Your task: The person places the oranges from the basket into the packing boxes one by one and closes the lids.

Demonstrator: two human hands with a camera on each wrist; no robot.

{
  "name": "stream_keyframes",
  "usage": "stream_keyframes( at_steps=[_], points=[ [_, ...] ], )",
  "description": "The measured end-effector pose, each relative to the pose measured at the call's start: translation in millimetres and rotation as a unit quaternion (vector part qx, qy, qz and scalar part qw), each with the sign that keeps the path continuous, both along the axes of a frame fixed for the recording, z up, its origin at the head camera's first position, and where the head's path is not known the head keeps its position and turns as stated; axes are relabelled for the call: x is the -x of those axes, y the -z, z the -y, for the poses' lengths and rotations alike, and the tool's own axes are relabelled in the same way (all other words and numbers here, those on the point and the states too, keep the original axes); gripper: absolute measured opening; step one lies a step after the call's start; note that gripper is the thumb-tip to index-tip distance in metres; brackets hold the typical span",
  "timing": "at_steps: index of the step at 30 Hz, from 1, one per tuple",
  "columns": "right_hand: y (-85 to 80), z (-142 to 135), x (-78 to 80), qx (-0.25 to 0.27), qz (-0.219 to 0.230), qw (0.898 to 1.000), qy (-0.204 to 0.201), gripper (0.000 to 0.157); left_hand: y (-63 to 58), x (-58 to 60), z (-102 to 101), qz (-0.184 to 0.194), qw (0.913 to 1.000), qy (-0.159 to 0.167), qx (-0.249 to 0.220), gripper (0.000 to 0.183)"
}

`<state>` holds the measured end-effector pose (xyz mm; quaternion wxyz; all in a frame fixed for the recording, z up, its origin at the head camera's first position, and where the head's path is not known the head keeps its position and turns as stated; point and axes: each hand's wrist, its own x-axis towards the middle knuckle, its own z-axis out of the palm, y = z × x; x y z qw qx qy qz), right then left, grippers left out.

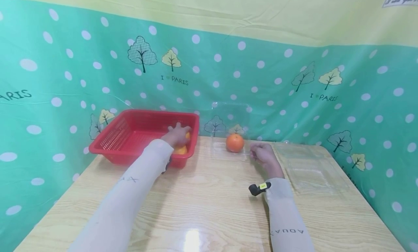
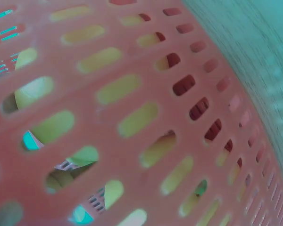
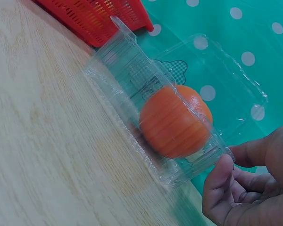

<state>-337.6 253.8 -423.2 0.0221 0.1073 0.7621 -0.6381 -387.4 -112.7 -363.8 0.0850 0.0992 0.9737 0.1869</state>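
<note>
In the head view my left hand point(image 1: 178, 135) reaches into the red basket point(image 1: 140, 132) at its right end, over yellow-orange fruit point(image 1: 181, 150). Its fingers are spread, but the fingertips' hold on the fruit is hidden. Through the basket's slots, the left wrist view shows yellow-green fruit point(image 2: 119, 89). My right hand point(image 1: 263, 154) pinches the near right rim of a clear plastic clamshell box point(image 3: 127, 70) between thumb and fingers. One orange point(image 3: 174, 122) sits inside that box, whose lid point(image 1: 230, 112) stands raised behind it.
More clear plastic packaging point(image 1: 310, 172) lies flat at the right side of the wooden table point(image 1: 202, 208). A green dotted curtain point(image 1: 228, 63) hangs right behind the basket and the box.
</note>
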Motion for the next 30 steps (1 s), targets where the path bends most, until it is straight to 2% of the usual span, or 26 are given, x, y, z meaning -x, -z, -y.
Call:
stream_keyframes(
  at_steps=[4, 7, 13, 18, 21, 30],
  points=[
    [-0.4, -0.7, -0.1, 0.005, -0.002, 1.0, -0.001, 0.04, -0.9, 0.0, -0.3, -0.043, 0.9991, -0.002, -0.006, 0.083],
    [-1.2, -0.3, -1.0, 0.005, -0.003, 1.0, -0.001, 0.04, -1.4, -0.4, 0.9, -0.05, 0.9985, -0.007, -0.022, 0.079],
    [-1.6, -0.4, -0.9, 0.006, 0.0, 1.0, 0.0, 0.038, 0.0, 0.3, -0.2, -0.037, 0.9993, -0.007, 0.007, 0.071],
    [-3.7, 0.2, -1.6, 0.003, 0.003, 1.0, -0.002, 0.039, 1.0, 3.6, -0.7, -0.005, 0.9998, -0.021, 0.002, 0.084],
    [-3.9, 0.9, -1.9, 0.005, 0.005, 1.0, -0.001, 0.039, 1.0, 2.5, -0.7, 0.011, 0.9995, -0.029, -0.007, 0.085],
    [-0.9, 0.4, -0.4, 0.008, 0.003, 1.0, -0.003, 0.04, -0.4, -0.3, -0.5, -0.004, 0.9998, -0.015, 0.014, 0.09]
  ],
)
